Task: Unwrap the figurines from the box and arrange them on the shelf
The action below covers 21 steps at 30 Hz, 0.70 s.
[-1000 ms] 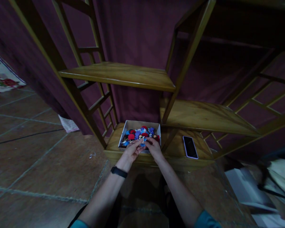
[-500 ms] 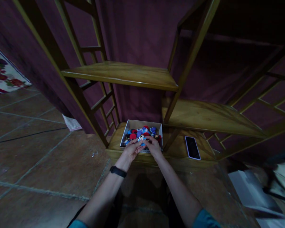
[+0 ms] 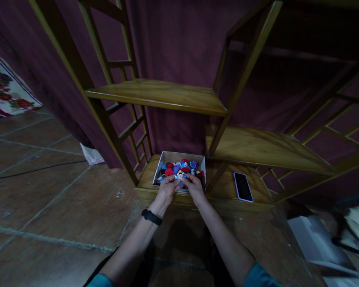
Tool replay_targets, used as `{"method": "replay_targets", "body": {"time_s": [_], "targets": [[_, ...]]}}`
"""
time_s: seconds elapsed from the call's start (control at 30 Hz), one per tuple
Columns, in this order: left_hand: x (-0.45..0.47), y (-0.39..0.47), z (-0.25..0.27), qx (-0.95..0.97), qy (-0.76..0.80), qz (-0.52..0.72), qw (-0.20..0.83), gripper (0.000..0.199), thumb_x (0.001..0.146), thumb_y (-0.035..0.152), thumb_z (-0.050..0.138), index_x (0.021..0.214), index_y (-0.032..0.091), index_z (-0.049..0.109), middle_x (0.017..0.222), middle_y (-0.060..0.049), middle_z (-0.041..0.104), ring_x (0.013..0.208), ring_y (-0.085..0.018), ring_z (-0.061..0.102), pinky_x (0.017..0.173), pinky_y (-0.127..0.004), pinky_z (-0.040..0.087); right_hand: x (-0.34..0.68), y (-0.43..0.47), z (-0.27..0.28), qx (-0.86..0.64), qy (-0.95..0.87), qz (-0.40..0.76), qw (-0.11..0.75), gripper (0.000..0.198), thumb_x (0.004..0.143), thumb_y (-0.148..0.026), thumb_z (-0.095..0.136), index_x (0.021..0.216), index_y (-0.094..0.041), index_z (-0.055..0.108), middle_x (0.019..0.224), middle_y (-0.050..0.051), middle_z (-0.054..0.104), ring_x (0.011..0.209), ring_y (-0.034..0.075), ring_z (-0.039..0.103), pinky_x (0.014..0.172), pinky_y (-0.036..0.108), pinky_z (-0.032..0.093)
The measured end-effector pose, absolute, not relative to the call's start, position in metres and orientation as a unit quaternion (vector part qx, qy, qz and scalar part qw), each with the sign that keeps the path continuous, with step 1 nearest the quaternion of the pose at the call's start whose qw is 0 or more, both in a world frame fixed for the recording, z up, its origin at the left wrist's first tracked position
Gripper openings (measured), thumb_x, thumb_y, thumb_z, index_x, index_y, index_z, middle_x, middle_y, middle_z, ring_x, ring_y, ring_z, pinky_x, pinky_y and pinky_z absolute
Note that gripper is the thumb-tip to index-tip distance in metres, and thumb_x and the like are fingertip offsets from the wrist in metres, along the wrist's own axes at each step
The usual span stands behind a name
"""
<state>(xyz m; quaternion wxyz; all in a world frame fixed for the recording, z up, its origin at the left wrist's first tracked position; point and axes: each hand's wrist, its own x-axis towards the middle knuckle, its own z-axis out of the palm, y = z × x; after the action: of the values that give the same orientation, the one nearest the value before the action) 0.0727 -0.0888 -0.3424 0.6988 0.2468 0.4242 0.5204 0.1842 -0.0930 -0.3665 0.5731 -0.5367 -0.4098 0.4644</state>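
A small figurine (image 3: 180, 175), light blue with a pale middle, is pinched between the fingertips of both my hands. My left hand (image 3: 168, 189), with a black band on its wrist, grips its left side. On the right side my right hand (image 3: 194, 186) closes on it too. Just beyond and below the fingers sits a shallow cardboard box (image 3: 183, 155) filled with several small figures in red, blue, purple and white. One red figure (image 3: 168, 172) lies near the box's left side. My hands cover part of the box's front.
The box stands on the bottom board of a wooden shelf unit (image 3: 155, 95). A phone (image 3: 243, 186) with a pale purple edge lies right of it. An upright post (image 3: 245, 79) divides the shelves. White boxes (image 3: 320, 239) rest on the floor at right.
The figurine has turned slightly in my fingers, and both hands still hold it over the box. The view has shifted a little.
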Motion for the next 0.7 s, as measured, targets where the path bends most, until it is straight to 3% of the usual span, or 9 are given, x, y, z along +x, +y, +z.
{"method": "replay_targets", "body": {"time_s": [0.23, 0.7], "targets": [[0.065, -0.088, -0.339, 0.243, 0.437, 0.498, 0.708, 0.019, 0.066, 0.000, 0.066, 0.081, 0.011, 0.063, 0.077, -0.005, 0.067, 0.064, -0.013, 0.064, 0.063, -0.027, 0.056, 0.189, -0.094, -0.367, -0.508, -0.390, 0.524, 0.561, 0.033, 0.065, -0.040, 0.065, 0.091, -0.020, 0.068, 0.093, 0.004, 0.069, 0.088, 0.020, 0.062, 0.083, 0.036, 0.048], [0.063, -0.087, -0.341, 0.223, 0.455, 0.475, 0.719, 0.015, 0.069, -0.001, 0.062, 0.078, 0.011, 0.060, 0.074, -0.006, 0.067, 0.061, -0.014, 0.065, 0.065, -0.029, 0.056, 0.193, -0.096, -0.367, -0.534, -0.451, 0.477, 0.533, 0.030, 0.065, -0.035, 0.063, 0.091, -0.020, 0.067, 0.095, 0.002, 0.067, 0.090, 0.020, 0.060, 0.087, 0.034, 0.044]]}}
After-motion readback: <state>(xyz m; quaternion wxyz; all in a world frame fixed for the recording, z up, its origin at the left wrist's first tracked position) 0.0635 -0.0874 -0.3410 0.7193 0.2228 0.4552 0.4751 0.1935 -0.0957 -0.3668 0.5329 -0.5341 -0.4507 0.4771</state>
